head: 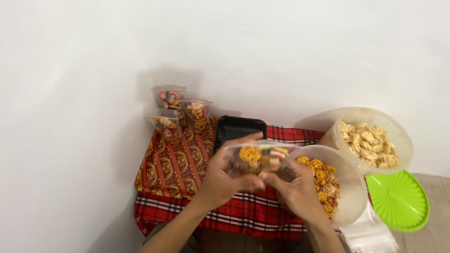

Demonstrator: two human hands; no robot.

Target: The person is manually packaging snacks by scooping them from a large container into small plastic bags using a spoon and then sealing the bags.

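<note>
Nearest the camera, the person's left hand [225, 180] and right hand [295, 189] meet over a red plaid cloth [234, 213], both clamped on a small clear plastic bag [260, 157] held up between them, roughly at the centre of the view. The left thumb lies along the bag's upper edge and the right fingers [274, 177] pinch its lower side, a two-sided grip that looks meant to keep the floppy film taut and its mouth level so nothing tips out. Through the glossy film show round, lattice-patterned yellow crackers mixed with paler pieces streaked red and green. Just under the right hand, at about four o'clock from the bag, sits a translucent round tub [349, 187] holding more of the orange-yellow flower-shaped crackers, close enough for a short reach. At about five o'clock from the tub lies a flat stack of clear bags [370, 234], and at three o'clock rests a bright green ribbed lid [398, 199], laid on the wooden floor. Farther off, at one o'clock from the bag, a second translucent tub [375, 138] tilts toward the person, showing pale, ridged, curled crackers. Behind the bag, at eleven o'clock, a black rectangular tray [239, 129] lies on a patterned red and gold cloth [176, 161]. Farthest, at ten o'clock against the white wall [234, 42], three filled bags [180, 112] stand grouped together, upright and touching.
</note>
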